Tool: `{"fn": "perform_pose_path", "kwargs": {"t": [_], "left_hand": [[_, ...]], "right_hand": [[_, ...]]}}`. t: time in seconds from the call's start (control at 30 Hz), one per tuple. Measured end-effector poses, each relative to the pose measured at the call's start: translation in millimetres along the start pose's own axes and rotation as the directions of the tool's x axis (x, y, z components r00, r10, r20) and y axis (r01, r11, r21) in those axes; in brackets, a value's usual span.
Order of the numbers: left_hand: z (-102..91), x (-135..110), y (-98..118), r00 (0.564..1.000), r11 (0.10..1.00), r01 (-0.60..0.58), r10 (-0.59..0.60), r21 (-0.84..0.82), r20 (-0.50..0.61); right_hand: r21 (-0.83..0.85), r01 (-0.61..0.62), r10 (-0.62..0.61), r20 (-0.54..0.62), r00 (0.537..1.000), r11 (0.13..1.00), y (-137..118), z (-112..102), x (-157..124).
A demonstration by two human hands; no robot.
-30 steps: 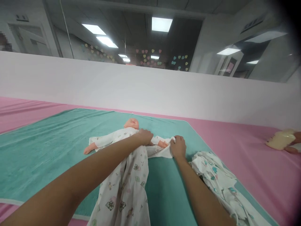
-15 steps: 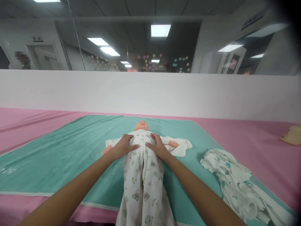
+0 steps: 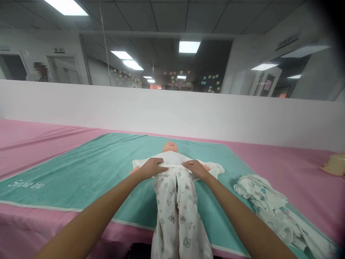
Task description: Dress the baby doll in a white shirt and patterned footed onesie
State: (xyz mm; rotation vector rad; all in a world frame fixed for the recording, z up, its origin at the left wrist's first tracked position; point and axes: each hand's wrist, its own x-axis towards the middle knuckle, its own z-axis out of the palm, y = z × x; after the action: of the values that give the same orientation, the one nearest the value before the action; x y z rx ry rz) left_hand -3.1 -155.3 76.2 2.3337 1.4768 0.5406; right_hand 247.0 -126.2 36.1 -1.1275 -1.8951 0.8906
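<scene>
1. Head view, nearest first: two bare forearms run up from the bottom edge and meet over a baby doll point(image 3: 170, 148) lying on its back.
2. Printed trousers point(image 3: 176, 205) trail from the doll's waist towards the camera, the leg ends hanging over the near edge of the surface.
3. Left hand point(image 3: 151, 168) lies at the doll's left-of-frame hip, fingers curled down onto the top band of the trousers; it looks pinched on the cloth, though the fingertips are hidden.
4. Right hand point(image 3: 195, 169) mirrors it at the other hip, fingers bent and closed over the same band. Holding both sides at once keeps the waistband level across the doll's middle.
5. Above the hands the doll wears a plain white top point(image 3: 172, 158), sleeves spread out sideways, so the arms lie clear of the waist.
6. Just to the right, apart from the doll, sits a crumpled heap of printed white cloth point(image 3: 265, 201).
7. Everything rests on a teal mat point(image 3: 88, 169) spread flat, a soft base, itself laid over a pink sheet point(image 3: 283, 162).
8. At the far right edge a pale yellowish object point(image 3: 335, 164) lies on the pink, too cut off to identify.
9. Beyond stands a low white partition point(image 3: 172, 111), then glass panes, ceiling lights and pastel heart stickers.
</scene>
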Motion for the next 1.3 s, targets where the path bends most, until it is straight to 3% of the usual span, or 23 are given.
{"fn": "perform_pose_path", "kwargs": {"t": [0.1, 0.2, 0.3, 0.4, 0.5, 0.6, 0.7, 0.83, 0.93, 1.03, 1.17, 1.23, 1.3], "left_hand": [[-9.3, -21.2, -6.5, 0.985, 0.996, -0.015, 0.03, -0.09, 0.169], [-6.7, -40.8, -9.7, 0.961, 0.999, -0.004, 0.016, -0.043, 0.277], [8.5, -52.3, -6.9, 0.983, 0.999, 0.007, -0.016, 0.048, 0.183], [22.5, -54.4, -1.8, 0.997, 1.0, 0.025, -0.024, -0.003, 0.069], [24.5, -55.2, 2.6, 0.997, 0.994, 0.08, -0.08, -0.07, 0.011], [16.7, -62.8, 8.8, 0.994, 0.98, 0.096, -0.087, -0.176, 0.059], [8.1, -76.0, 17.6, 0.984, 0.971, 0.066, -0.025, -0.229, 0.177], [9.9, -89.7, 26.0, 0.953, 0.975, -0.114, 0.161, -0.189, 0.256], [20.1, -95.3, 27.0, 0.962, 0.981, -0.128, 0.158, -0.142, 0.221], [28.3, -99.3, 30.0, 0.987, 0.988, -0.028, 0.052, -0.149, 0.155], [27.5, -103.7, 43.0, 0.996, 0.95, 0.064, -0.04, -0.306, 0.084], [25.4, -107.7, 49.4, 0.997, 0.919, 0.061, -0.041, -0.389, 0.062], [25.2, -114.9, 52.7, 0.993, 0.895, 0.094, -0.05, -0.436, 0.11]], "right_hand": [[-0.025, 0.016, -0.01, 0.206, 0.979, 1.0, -3.5, -15.3, -23.3], [-0.076, 0.007, 0.012, 0.254, 0.967, 0.997, -7.2, -19.0, -45.9], [-0.123, -0.027, 0.046, 0.152, 0.987, 0.992, -6.8, -9.8, -58.7], [-0.11, -0.052, 0.062, 0.095, 0.993, 0.993, -7.7, 1.3, -63.1], [-0.025, -0.017, 0.019, 0.087, 0.996, 1.0, -12.6, 6.6, -68.4], [0.115, 0.029, -0.037, 0.068, 0.997, 0.993, -14.4, 8.9, -78.0], [0.193, -0.059, 0.041, 0.092, 0.995, 0.979, -11.0, 11.9, -88.5], [0.145, -0.153, 0.113, 0.254, 0.961, 0.977, -16.2, 13.2, -101.0], [0.046, -0.086, 0.064, 0.367, 0.928, 0.995, -29.2, 13.0, -111.2], [-0.022, 0.027, -0.019, 0.281, 0.96, 0.999, -38.1, 17.5, -120.4], [0.002, -0.104, 0.103, 0.031, 0.994, 0.995, -42.8, 25.6, -126.6], [0.056, -0.164, 0.162, 0.027, 0.986, 0.985, -48.3, 26.2, -130.9], [0.103, -0.196, 0.184, 0.122, 0.975, 0.975, -57.4, 24.1, -139.8]]}}
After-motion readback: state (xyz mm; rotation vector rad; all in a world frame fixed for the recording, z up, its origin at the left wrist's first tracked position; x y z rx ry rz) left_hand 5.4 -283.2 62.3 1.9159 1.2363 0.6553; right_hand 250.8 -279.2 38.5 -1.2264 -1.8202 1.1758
